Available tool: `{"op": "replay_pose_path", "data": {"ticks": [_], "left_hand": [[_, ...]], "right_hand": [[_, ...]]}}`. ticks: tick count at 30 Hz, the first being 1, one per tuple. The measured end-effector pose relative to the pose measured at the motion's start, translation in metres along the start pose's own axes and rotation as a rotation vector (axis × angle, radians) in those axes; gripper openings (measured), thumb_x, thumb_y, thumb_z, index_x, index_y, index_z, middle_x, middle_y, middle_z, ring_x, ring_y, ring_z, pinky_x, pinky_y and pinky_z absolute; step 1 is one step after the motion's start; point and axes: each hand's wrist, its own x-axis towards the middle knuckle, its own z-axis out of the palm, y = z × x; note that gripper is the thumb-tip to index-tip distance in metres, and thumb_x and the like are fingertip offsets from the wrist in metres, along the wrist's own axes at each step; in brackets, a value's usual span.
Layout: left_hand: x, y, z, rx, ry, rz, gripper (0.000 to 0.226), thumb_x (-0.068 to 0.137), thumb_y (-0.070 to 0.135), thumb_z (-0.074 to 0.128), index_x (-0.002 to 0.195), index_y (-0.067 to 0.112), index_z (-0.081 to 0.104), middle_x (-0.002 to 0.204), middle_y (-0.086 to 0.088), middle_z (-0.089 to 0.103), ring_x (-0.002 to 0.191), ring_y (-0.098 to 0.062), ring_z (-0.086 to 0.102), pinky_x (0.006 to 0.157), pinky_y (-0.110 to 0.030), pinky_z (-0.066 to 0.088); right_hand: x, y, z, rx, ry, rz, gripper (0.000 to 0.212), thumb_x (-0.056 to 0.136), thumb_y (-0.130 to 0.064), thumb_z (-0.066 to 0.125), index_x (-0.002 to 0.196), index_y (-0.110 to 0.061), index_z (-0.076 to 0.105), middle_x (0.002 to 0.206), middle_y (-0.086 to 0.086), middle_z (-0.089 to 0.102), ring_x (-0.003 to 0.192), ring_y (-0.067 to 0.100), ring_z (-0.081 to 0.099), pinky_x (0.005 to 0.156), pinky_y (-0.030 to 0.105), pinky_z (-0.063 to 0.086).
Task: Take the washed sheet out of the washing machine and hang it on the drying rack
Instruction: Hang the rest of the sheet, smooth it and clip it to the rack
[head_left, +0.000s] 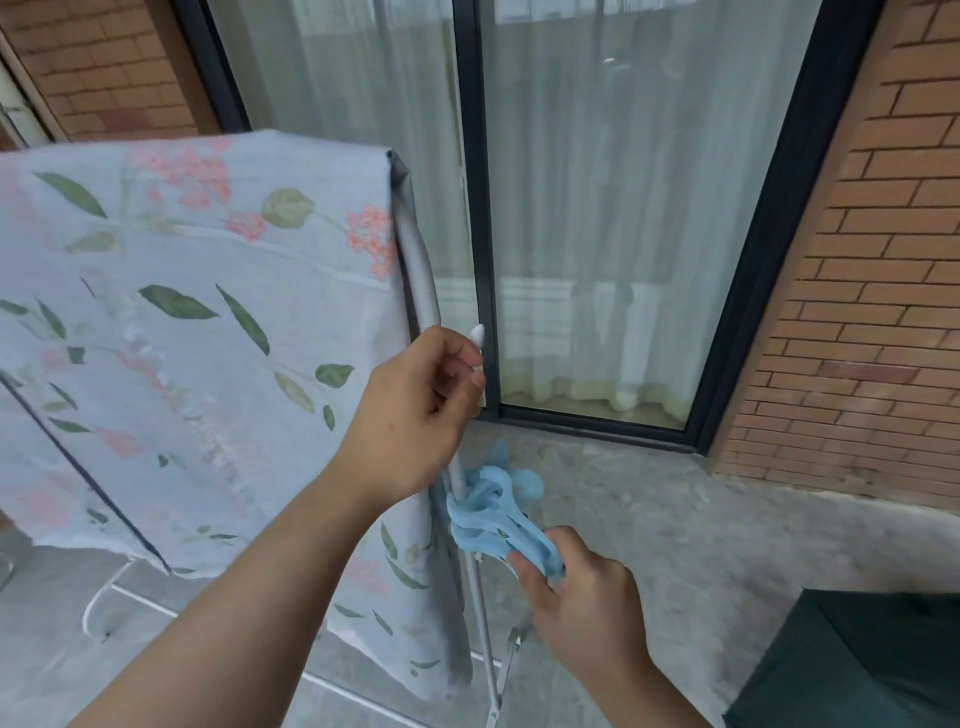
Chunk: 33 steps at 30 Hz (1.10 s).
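Steadying the drying rack (417, 260) mid-frame, left hand (415, 410) seemingly curls round it — right hand (576, 597) pinches a peg (498, 522) for the sheet (182, 312).

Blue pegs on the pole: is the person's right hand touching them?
Touching. The head view shows the right hand pinching the blue pegs clipped to the rack pole.

Bare forearms, left hand (415, 410) and right hand (576, 587), unsleeved to the frame's edge.
Long, pale, pointed nail (477, 332) on one left finger.
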Motion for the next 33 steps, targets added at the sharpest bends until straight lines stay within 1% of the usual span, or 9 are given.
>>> {"op": "replay_pose_path", "data": {"ticks": [6, 9, 14, 19, 22, 26, 29, 31, 33], "left_hand": [[-0.005, -0.003, 0.005, 0.009, -0.051, 0.013, 0.011, 0.095, 0.014, 0.061, 0.096, 0.024, 0.057, 0.081, 0.006, 0.067, 0.074, -0.013, 0.069, 0.072, -0.030, 0.056], [-0.004, -0.001, 0.006, -0.003, -0.055, 0.029, 0.009, 0.095, 0.014, 0.061, 0.097, 0.023, 0.057, 0.080, 0.005, 0.067, 0.073, -0.013, 0.069, 0.071, -0.030, 0.055], [0.000, 0.009, 0.002, 0.021, -0.040, 0.119, 0.010, 0.094, 0.013, 0.060, 0.097, 0.022, 0.056, 0.080, 0.007, 0.064, 0.068, -0.014, 0.067, 0.065, -0.028, 0.052], [0.013, 0.040, -0.023, 0.302, 0.230, 0.446, 0.010, 0.090, 0.007, 0.061, 0.097, 0.013, 0.061, 0.082, 0.021, 0.049, 0.067, -0.008, 0.053, 0.063, -0.016, 0.039], [0.035, 0.059, -0.049, 0.464, 0.426, 0.666, 0.011, 0.087, 0.004, 0.060, 0.096, 0.004, 0.067, 0.090, 0.003, 0.061, 0.082, -0.021, 0.055, 0.075, -0.028, 0.042], [0.073, 0.064, -0.080, 0.758, 0.564, 0.555, 0.028, 0.091, 0.025, 0.057, 0.112, 0.010, 0.068, 0.113, -0.005, 0.065, 0.104, -0.031, 0.056, 0.088, -0.042, 0.042], [0.087, 0.060, -0.083, 0.908, 0.431, 0.416, 0.032, 0.093, 0.035, 0.048, 0.093, 0.013, 0.071, 0.095, -0.002, 0.069, 0.097, -0.029, 0.059, 0.087, -0.040, 0.040], [0.088, 0.058, -0.082, 0.951, 0.395, 0.387, 0.032, 0.089, 0.028, 0.045, 0.062, 0.013, 0.052, 0.062, 0.002, 0.049, 0.069, -0.030, 0.052, 0.068, -0.034, 0.032], [0.087, 0.058, -0.082, 0.972, 0.374, 0.380, 0.032, 0.083, 0.020, 0.050, 0.056, 0.016, 0.032, 0.057, 0.004, 0.032, 0.059, -0.028, 0.043, 0.059, -0.030, 0.025]], "right_hand": [[-0.015, 0.014, -0.007, 0.173, -0.032, 0.091, 0.040, 0.085, -0.064, 0.056, 0.089, -0.025, 0.066, 0.047, -0.014, 0.031, 0.036, 0.008, 0.031, 0.037, 0.018, 0.030], [-0.015, 0.016, -0.014, 0.282, -0.031, 0.107, 0.041, 0.085, -0.070, 0.056, 0.094, -0.031, 0.066, 0.049, -0.011, 0.047, 0.038, 0.011, 0.044, 0.037, 0.026, 0.041], [0.001, 0.007, -0.033, 0.466, 0.003, 0.129, 0.033, 0.075, -0.062, 0.069, 0.096, -0.038, 0.062, 0.080, -0.010, 0.066, 0.069, 0.014, 0.062, 0.060, 0.028, 0.052], [0.054, -0.013, -0.051, 0.753, 0.119, 0.247, 0.053, 0.074, -0.055, 0.068, 0.123, -0.040, 0.052, 0.115, -0.013, 0.064, 0.102, 0.013, 0.065, 0.086, 0.040, 0.055], [0.101, -0.030, -0.066, 0.830, 0.213, 0.308, 0.069, 0.077, -0.058, 0.067, 0.140, -0.042, 0.042, 0.133, -0.007, 0.056, 0.115, 0.009, 0.061, 0.099, 0.038, 0.050], [0.162, -0.063, -0.087, 0.801, 0.305, 0.319, 0.070, 0.089, -0.054, 0.063, 0.150, -0.035, 0.034, 0.138, -0.011, 0.046, 0.125, 0.009, 0.051, 0.107, 0.031, 0.040], [0.201, -0.086, -0.097, 0.819, 0.334, 0.333, 0.071, 0.090, -0.049, 0.063, 0.151, -0.025, 0.034, 0.140, -0.008, 0.041, 0.123, 0.005, 0.045, 0.098, 0.016, 0.033], [0.222, -0.099, -0.101, 0.812, 0.321, 0.326, 0.071, 0.090, -0.046, 0.065, 0.150, -0.022, 0.035, 0.141, -0.005, 0.042, 0.108, 0.003, 0.045, 0.078, 0.003, 0.031], [0.237, -0.110, -0.103, 0.801, 0.307, 0.307, 0.070, 0.088, -0.046, 0.066, 0.147, -0.021, 0.038, 0.139, -0.001, 0.046, 0.099, 0.005, 0.048, 0.065, 0.004, 0.031]]}}
